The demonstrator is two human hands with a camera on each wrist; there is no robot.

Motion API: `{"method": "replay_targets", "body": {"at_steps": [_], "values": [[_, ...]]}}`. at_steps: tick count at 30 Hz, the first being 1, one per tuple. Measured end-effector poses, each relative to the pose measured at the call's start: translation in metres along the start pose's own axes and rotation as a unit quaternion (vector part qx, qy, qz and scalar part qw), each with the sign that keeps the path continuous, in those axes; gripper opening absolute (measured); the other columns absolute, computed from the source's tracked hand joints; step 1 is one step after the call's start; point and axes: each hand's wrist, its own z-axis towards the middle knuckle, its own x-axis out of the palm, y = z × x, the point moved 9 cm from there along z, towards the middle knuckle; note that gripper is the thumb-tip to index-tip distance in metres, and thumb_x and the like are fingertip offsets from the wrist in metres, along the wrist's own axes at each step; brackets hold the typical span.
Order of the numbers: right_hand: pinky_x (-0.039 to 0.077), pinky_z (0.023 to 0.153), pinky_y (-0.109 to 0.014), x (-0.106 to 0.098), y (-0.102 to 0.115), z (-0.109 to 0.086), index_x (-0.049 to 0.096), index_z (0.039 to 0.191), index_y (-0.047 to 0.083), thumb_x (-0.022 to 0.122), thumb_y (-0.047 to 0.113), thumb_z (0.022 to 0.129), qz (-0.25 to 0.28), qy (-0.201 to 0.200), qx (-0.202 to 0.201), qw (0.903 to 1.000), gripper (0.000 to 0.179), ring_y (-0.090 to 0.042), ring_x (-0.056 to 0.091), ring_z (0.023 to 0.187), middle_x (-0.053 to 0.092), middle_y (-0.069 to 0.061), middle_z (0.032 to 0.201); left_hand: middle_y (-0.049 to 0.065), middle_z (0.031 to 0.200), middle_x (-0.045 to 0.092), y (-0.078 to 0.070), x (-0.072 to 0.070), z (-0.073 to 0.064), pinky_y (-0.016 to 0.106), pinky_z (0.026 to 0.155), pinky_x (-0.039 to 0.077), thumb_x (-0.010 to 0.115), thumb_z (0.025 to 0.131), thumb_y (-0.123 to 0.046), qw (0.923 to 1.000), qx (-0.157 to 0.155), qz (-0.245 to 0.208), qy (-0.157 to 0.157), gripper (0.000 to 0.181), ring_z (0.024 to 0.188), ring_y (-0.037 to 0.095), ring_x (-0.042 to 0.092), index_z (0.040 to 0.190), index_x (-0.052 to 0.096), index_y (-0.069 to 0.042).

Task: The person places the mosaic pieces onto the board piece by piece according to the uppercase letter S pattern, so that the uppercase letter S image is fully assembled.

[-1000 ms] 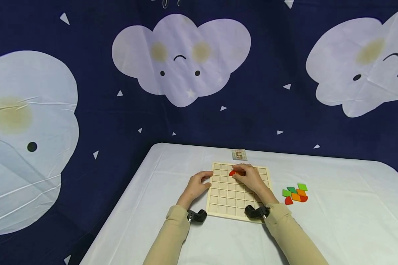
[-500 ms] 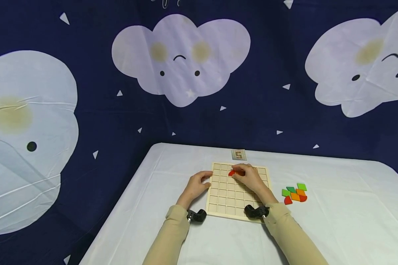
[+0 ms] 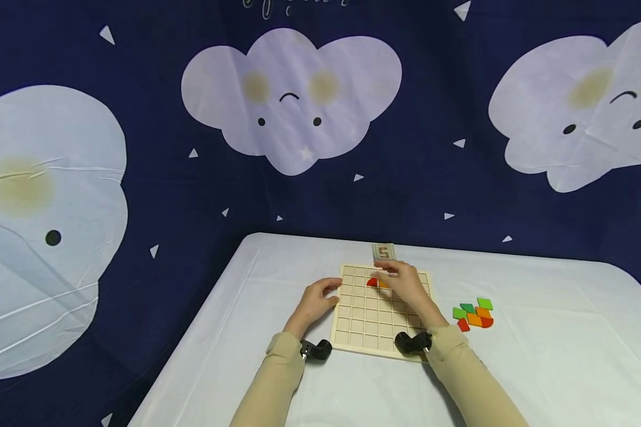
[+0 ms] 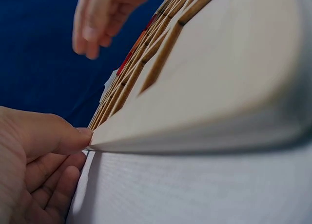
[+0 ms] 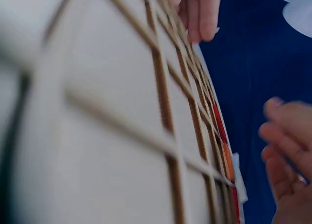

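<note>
A pale wooden grid board (image 3: 364,326) lies on the table. My left hand (image 3: 314,299) rests at its left side, thumb and fingertips against the edge; in the left wrist view, the thumb (image 4: 73,139) touches the frame. Over the far part of the board hovers my right hand (image 3: 408,287), its fingers loosely spread with nothing between them. Just below it, a red rounded piece (image 3: 372,282) and an orange piece (image 3: 383,284) sit side by side in the grid. A second red piece (image 5: 236,204) follows the orange one in the right wrist view, hidden by the hand from above.
Right of the board lies a loose group of flat pieces: light green (image 3: 485,304), dark green (image 3: 467,308), orange (image 3: 474,319) and red (image 3: 463,325). Beyond the board's far edge is a small pattern card (image 3: 383,251). A dark cloud-print cloth (image 3: 310,196) hangs behind the table.
My right hand has lifted slightly away from the red piece and its fingers have parted, uncovering the orange piece beside it. The left hand has stayed at the board's edge.
</note>
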Motion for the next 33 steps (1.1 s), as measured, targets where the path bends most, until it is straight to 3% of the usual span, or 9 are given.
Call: {"method": "replay_targets", "body": {"at_steps": [6, 11, 16, 20, 22, 26, 29, 33], "values": [[0.048, 0.092, -0.045, -0.03, 0.015, 0.0, 0.06, 0.125, 0.003, 0.067, 0.022, 0.088, 0.041, -0.019, 0.002, 0.999, 0.042, -0.035, 0.055, 0.111, 0.061, -0.015, 0.121, 0.013, 0.118, 0.061, 0.001, -0.001, 0.0, 0.035, 0.095, 0.046, 0.064, 0.083, 0.005, 1.0, 0.008, 0.005, -0.002, 0.041, 0.107, 0.026, 0.056, 0.124, 0.059, 0.001], [0.05, 0.09, -0.03, -0.062, 0.015, -0.011, 0.057, 0.129, 0.004, 0.065, 0.025, 0.09, 0.064, -0.04, 0.027, 0.9968, 0.045, -0.03, 0.055, 0.112, 0.059, -0.014, 0.124, 0.012, 0.118, 0.061, 0.001, -0.003, 0.0, 0.036, 0.095, 0.046, 0.064, 0.083, 0.005, 1.0, 0.002, 0.008, -0.004, 0.041, 0.107, 0.026, 0.056, 0.124, 0.059, 0.001], [0.048, 0.082, -0.014, -0.094, 0.008, -0.027, 0.056, 0.131, 0.004, 0.064, 0.026, 0.091, 0.079, -0.071, 0.035, 0.9938, 0.047, -0.019, 0.058, 0.107, 0.058, -0.016, 0.126, 0.012, 0.118, 0.062, 0.002, -0.003, 0.0, 0.036, 0.095, 0.046, 0.064, 0.083, 0.004, 0.9999, 0.001, 0.008, -0.008, 0.041, 0.107, 0.025, 0.057, 0.124, 0.059, 0.001], [0.047, 0.082, -0.012, -0.12, -0.001, -0.044, 0.058, 0.129, 0.005, 0.065, 0.027, 0.09, 0.059, -0.099, 0.04, 0.9926, 0.046, -0.007, 0.059, 0.103, 0.06, -0.014, 0.124, 0.012, 0.118, 0.061, 0.003, -0.001, -0.001, 0.036, 0.095, 0.046, 0.064, 0.083, 0.004, 0.9999, 0.001, 0.011, -0.007, 0.041, 0.108, 0.025, 0.056, 0.124, 0.059, 0.001], [0.047, 0.08, -0.011, -0.133, -0.015, -0.051, 0.06, 0.128, 0.007, 0.066, 0.023, 0.089, 0.075, -0.112, 0.038, 0.9902, 0.042, -0.004, 0.059, 0.1, 0.062, -0.009, 0.121, 0.012, 0.119, 0.061, 0.003, -0.001, -0.001, 0.036, 0.096, 0.045, 0.064, 0.084, 0.004, 0.9999, -0.002, 0.008, -0.008, 0.041, 0.109, 0.025, 0.056, 0.124, 0.059, 0.0], [0.046, 0.079, -0.008, -0.155, -0.031, -0.068, 0.058, 0.129, 0.006, 0.066, 0.025, 0.09, 0.059, -0.128, 0.056, 0.9885, 0.044, 0.001, 0.058, 0.099, 0.063, 0.001, 0.12, 0.012, 0.119, 0.061, 0.003, 0.0, -0.001, 0.037, 0.096, 0.045, 0.063, 0.083, 0.004, 0.9999, -0.005, 0.003, -0.012, 0.041, 0.109, 0.025, 0.056, 0.123, 0.059, 0.0], [0.045, 0.079, -0.006, -0.168, -0.033, -0.081, 0.056, 0.131, 0.004, 0.064, 0.028, 0.091, 0.027, -0.135, 0.079, 0.9873, 0.048, 0.004, 0.057, 0.098, 0.063, 0.006, 0.119, 0.012, 0.118, 0.061, 0.002, 0.001, 0.0, 0.037, 0.096, 0.045, 0.063, 0.083, 0.003, 0.9999, -0.006, 0.005, -0.012, 0.041, 0.108, 0.025, 0.056, 0.123, 0.059, 0.0], [0.044, 0.079, -0.005, -0.178, -0.038, -0.094, 0.056, 0.13, 0.003, 0.064, 0.024, 0.091, 0.035, -0.145, 0.088, 0.9849, 0.046, 0.007, 0.057, 0.096, 0.063, 0.011, 0.116, 0.012, 0.119, 0.061, 0.001, 0.001, -0.001, 0.037, 0.096, 0.045, 0.063, 0.084, 0.003, 0.9999, -0.007, 0.003, -0.011, 0.041, 0.109, 0.025, 0.056, 0.124, 0.059, 0.0]]}}
